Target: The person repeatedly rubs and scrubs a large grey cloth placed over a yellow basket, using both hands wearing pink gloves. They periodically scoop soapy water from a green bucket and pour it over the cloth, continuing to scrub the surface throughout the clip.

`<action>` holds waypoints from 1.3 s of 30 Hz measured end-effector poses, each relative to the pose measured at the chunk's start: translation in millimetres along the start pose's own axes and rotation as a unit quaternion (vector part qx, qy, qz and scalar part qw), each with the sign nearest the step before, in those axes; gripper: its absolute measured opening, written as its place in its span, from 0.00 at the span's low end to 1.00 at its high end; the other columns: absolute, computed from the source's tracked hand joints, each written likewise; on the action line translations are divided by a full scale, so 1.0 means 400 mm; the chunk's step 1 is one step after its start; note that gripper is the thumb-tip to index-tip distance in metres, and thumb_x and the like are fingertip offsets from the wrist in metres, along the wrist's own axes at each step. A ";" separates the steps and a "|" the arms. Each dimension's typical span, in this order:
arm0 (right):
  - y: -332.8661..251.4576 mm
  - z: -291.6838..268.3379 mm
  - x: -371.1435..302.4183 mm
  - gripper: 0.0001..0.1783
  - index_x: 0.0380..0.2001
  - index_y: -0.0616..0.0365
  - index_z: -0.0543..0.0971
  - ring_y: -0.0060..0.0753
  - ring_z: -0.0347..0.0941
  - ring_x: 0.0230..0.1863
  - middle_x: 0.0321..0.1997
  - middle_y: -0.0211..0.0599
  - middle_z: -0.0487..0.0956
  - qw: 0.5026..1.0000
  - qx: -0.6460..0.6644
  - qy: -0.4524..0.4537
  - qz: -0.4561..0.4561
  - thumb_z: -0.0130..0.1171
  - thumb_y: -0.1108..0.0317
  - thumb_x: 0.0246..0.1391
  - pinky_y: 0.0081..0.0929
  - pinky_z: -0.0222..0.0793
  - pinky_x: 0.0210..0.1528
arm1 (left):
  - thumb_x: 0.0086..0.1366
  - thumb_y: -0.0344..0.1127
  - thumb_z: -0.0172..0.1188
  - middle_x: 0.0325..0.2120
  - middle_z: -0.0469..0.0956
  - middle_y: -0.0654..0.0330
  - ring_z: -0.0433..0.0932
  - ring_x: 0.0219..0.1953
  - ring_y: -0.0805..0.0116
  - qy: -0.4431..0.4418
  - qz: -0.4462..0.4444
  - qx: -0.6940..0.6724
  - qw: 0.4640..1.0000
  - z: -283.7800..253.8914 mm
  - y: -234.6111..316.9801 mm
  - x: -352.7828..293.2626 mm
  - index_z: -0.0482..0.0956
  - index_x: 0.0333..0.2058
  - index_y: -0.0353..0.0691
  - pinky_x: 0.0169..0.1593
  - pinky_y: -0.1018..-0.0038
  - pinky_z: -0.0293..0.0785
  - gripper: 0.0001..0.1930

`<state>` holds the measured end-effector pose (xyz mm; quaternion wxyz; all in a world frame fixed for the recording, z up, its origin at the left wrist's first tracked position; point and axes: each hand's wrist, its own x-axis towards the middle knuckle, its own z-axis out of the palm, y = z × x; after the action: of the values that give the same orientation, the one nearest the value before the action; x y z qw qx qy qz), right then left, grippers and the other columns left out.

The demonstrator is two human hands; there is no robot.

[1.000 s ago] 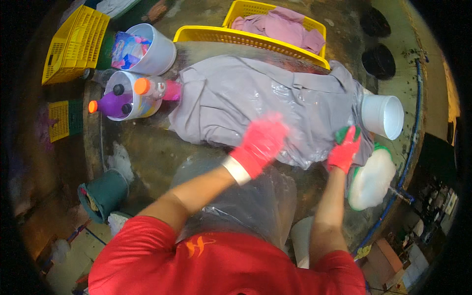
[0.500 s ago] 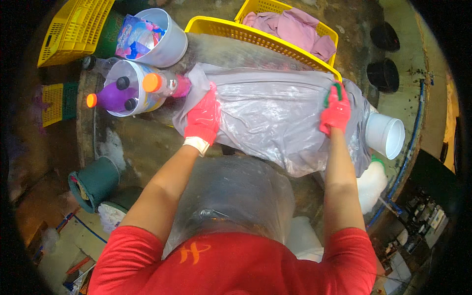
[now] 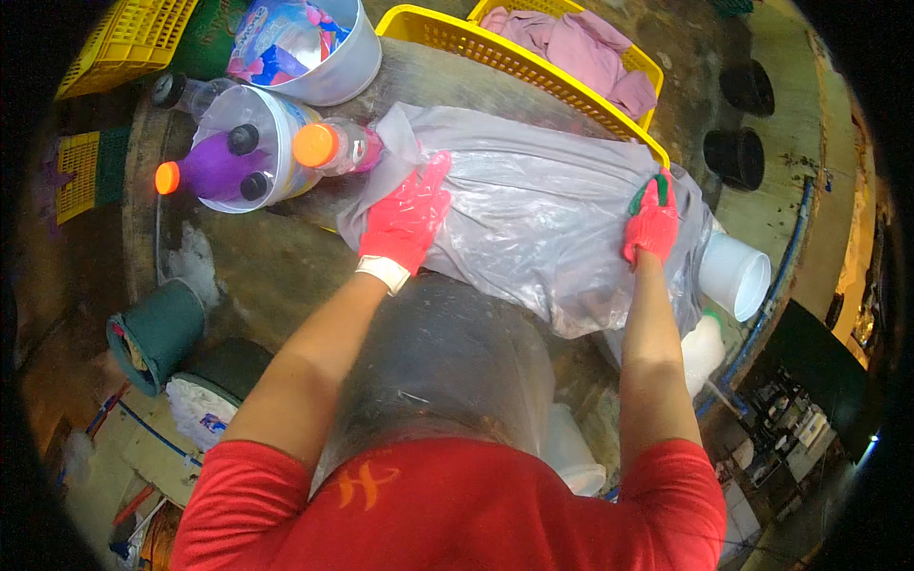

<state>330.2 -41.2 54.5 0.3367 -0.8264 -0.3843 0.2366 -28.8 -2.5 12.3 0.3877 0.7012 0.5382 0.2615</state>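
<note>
A wet grey cloth (image 3: 533,209) with whitish wet streaks lies spread over the worktop. My left hand (image 3: 405,214), in a pink-red glove with a white cuff, rests on the cloth's left part with its fingers stretched out. In a matching glove, my right hand (image 3: 652,224) is closed around a small dark green object (image 3: 640,198) at the cloth's right end; its underside is hidden, so I cannot tell its kind. A bottle with an orange cap (image 3: 316,146) and pink contents lies just beyond my left hand, touching the cloth's edge.
Left stand a white bucket (image 3: 286,176) holding bottles, among them a purple one (image 3: 214,169), and another bucket (image 3: 367,71) with a colourful packet. Yellow baskets (image 3: 543,67) lie behind, one with pink cloth (image 3: 581,57). A white tub (image 3: 738,276) lies right; a teal bucket (image 3: 167,333) stands lower left.
My left hand's fingers have straightened and spread flat on the cloth. My right hand keeps its hold on the green object near the same spot. The whole view has shifted slightly.
</note>
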 end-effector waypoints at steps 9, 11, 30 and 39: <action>-0.104 0.198 -0.091 0.32 0.76 0.43 0.69 0.56 0.80 0.61 0.64 0.53 0.81 0.975 -0.075 -0.098 -0.183 0.56 0.53 0.73 0.49 0.73 0.63 | 0.72 0.46 0.66 0.57 0.83 0.46 0.84 0.49 0.44 -0.030 -0.015 0.091 0.995 -0.024 -0.029 -0.011 0.78 0.67 0.46 0.52 0.56 0.79 0.28; -0.119 0.123 -0.071 0.29 0.75 0.42 0.72 0.49 0.84 0.55 0.59 0.50 0.85 0.990 -0.073 -0.107 -0.050 0.56 0.55 0.74 0.47 0.77 0.57 | 0.72 0.46 0.67 0.56 0.84 0.46 0.84 0.48 0.44 -0.034 -0.063 0.077 0.994 -0.035 -0.027 -0.030 0.80 0.64 0.44 0.51 0.57 0.79 0.26; -0.104 0.221 -0.169 0.27 0.73 0.45 0.76 0.44 0.75 0.72 0.76 0.44 0.75 0.996 -0.048 -0.072 -0.035 0.58 0.59 0.73 0.40 0.70 0.71 | 0.66 0.34 0.61 0.49 0.83 0.50 0.81 0.56 0.46 -0.033 0.170 0.255 0.951 -0.033 -0.006 -0.015 0.83 0.40 0.44 0.54 0.51 0.80 0.06; -0.024 0.055 -0.063 0.27 0.74 0.45 0.74 0.48 0.81 0.64 0.67 0.48 0.82 0.996 -0.075 0.008 -0.040 0.55 0.61 0.74 0.41 0.76 0.65 | 0.69 0.41 0.59 0.45 0.84 0.47 0.81 0.53 0.41 -0.031 0.091 0.242 0.965 -0.004 -0.035 -0.016 0.82 0.35 0.43 0.52 0.47 0.79 0.09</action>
<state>296.5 -48.3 50.5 0.2860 -0.8355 -0.4305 0.1866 -39.6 -6.3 2.2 0.1973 0.8281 0.5070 0.1354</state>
